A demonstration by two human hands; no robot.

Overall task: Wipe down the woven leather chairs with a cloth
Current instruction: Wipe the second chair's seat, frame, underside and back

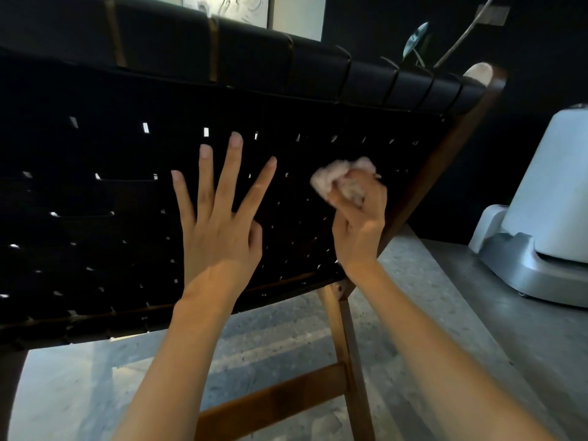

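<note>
Against the black woven leather chair back (127,202), the left hand (219,224) lies flat with fingers spread, probably steadying the wooden-framed seat, while the right hand (359,224) grips a crumpled pale pink cloth (337,179), pressing it onto the weave near the frame edge.

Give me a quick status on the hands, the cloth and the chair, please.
Left hand empty, fingers spread over woven chair back. Right hand grips bunched cloth at the weave's right side. Nothing blocking; pale appliance stands apart.

No legible text, label, brand or number on any surface in view.
</note>
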